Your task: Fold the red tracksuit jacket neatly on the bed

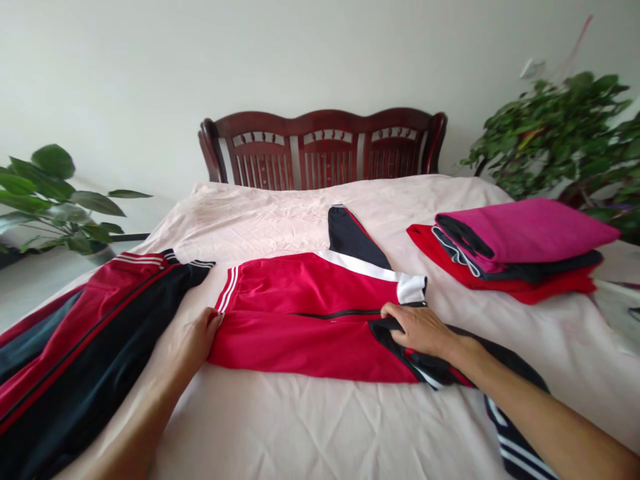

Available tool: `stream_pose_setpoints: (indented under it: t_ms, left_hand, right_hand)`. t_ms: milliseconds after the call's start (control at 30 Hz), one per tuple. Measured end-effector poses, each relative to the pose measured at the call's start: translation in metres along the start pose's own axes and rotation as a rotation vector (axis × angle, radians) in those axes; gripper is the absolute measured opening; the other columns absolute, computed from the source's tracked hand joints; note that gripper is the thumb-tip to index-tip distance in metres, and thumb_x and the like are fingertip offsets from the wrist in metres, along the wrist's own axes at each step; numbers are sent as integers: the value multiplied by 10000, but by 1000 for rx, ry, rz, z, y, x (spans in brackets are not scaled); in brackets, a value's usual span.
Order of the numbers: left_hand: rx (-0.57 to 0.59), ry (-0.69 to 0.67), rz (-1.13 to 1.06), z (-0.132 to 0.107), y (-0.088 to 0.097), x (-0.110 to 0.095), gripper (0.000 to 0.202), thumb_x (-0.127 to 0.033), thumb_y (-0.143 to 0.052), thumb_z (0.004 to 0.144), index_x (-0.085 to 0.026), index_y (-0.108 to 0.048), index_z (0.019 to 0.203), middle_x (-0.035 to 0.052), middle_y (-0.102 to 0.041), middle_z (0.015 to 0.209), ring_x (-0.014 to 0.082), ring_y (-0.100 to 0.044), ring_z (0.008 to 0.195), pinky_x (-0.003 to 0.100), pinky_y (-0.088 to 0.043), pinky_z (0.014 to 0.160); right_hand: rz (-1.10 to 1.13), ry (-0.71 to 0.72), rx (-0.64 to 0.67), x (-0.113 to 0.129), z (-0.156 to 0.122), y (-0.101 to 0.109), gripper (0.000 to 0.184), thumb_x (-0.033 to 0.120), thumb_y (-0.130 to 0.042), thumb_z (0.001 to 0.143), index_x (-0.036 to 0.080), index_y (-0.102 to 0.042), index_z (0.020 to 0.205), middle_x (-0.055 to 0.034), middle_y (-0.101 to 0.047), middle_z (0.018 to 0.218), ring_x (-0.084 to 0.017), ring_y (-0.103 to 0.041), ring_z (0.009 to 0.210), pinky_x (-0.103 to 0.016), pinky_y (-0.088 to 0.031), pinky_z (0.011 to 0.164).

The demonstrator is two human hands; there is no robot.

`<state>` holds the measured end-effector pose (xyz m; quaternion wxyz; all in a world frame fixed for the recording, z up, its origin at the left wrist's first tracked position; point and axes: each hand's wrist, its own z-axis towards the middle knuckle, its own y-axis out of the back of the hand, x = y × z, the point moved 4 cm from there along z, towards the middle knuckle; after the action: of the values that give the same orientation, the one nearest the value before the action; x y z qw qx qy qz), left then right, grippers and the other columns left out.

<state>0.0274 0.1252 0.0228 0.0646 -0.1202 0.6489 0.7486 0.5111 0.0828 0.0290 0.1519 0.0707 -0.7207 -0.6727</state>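
A red track jacket (pixel 305 333) lies flat on the bed, with a black zip running across it and white stripes at its left end. My left hand (pixel 200 340) is at that striped end, its fingers closed on the red edge. My right hand (pixel 417 330) rests on the jacket's right part, gripping a fold of black fabric beside the zip. A black sleeve with white stripes (pixel 515 427) trails towards the lower right under my right forearm. Another black sleeve (pixel 355 239) points up towards the headboard.
A second red-and-black track garment (pixel 85 333) lies at the bed's left. A folded stack of magenta, black and red clothes (pixel 510 250) sits at the right. A dark wooden headboard (pixel 323 150) stands behind the pale bedsheet (pixel 270 227), with leafy potted plants (pixel 555 137) on both sides.
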Motion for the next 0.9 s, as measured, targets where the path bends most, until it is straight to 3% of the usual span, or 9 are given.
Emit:
stream_pose_setpoints:
  t_ms: [133, 233, 300, 333, 433, 533, 667, 800, 900]
  left_hand:
    - [39, 20, 163, -1, 9, -6, 416, -516, -346, 958, -240, -656, 956, 103, -718, 833, 284, -681, 768, 329, -434, 619]
    - [-167, -57, 194, -10, 23, -29, 419, -454, -370, 965, -215, -688, 1100, 181, -707, 1093, 348, -678, 934, 478, -490, 807]
    - [-280, -237, 98, -23, 24, -61, 426, -384, -355, 983, -203, -670, 1206, 183, -665, 1248, 356, -636, 1110, 546, -437, 981]
    - [-284, -357, 22, -31, 20, -79, 424, -370, -357, 990, -209, -666, 1232, 164, -651, 1300, 346, -596, 1203, 549, -388, 1061]
    - [-128, -632, -157, -52, -7, -117, 396, -440, -469, 968, -274, -676, 1261, 94, -621, 1399, 334, -430, 1412, 561, -213, 1198]
    - [-33, -640, -160, -54, -37, -108, 475, -523, -527, 927, -321, -624, 1346, 84, -550, 1481, 363, -366, 1453, 626, -149, 1198]
    - [-95, -617, -42, -43, -52, -68, 602, -580, -461, 939, -260, -533, 1444, 134, -442, 1557, 353, -348, 1465, 589, -208, 1194]
    - [-162, -627, 8, -43, -55, -58, 622, -581, -431, 949, -229, -524, 1454, 158, -438, 1553, 360, -355, 1460, 573, -227, 1194]
    - [-192, -603, -19, -48, -57, -61, 608, -571, -456, 944, -266, -501, 1468, 127, -434, 1562, 341, -360, 1461, 559, -268, 1189]
  right_hand:
    - [-11, -22, 59, -3, 6, 5, 321, 206, -521, 826, 226, -574, 1142, -52, -734, 1018, -237, -695, 935, -314, -436, 785]
    - [6, -62, 123, 4, 6, 19, 321, 229, -550, 844, 221, -593, 1162, -63, -726, 1051, -245, -684, 980, -327, -451, 812]
    - [-8, -65, 82, 21, 2, 30, 342, 233, -596, 836, 195, -614, 1176, -101, -702, 1129, -268, -645, 1082, -359, -457, 891]
    - [-16, -51, 24, 33, -2, 34, 369, 236, -613, 839, 177, -616, 1203, -124, -682, 1180, -280, -616, 1139, -382, -450, 943]
    - [-4, 74, -165, 73, -22, 29, 471, 278, -599, 899, 156, -557, 1352, -147, -609, 1348, -287, -508, 1305, -439, -370, 1107]
    - [13, 230, -182, 92, -45, 0, 544, 347, -570, 948, 195, -471, 1461, -103, -496, 1510, -270, -384, 1433, -472, -270, 1200]
    - [-5, 190, -134, 71, -63, -22, 616, 348, -579, 949, 203, -396, 1519, -95, -369, 1596, -272, -318, 1477, -504, -268, 1206]
    - [67, 129, -157, 42, -82, -2, 466, 317, -500, 974, 219, -523, 1429, -75, -506, 1509, -230, -412, 1426, -450, -349, 1174]
    - [38, -97, -406, 12, -118, 21, 442, 323, -445, 972, 211, -553, 1385, -96, -545, 1463, -246, -436, 1405, -458, -370, 1155]
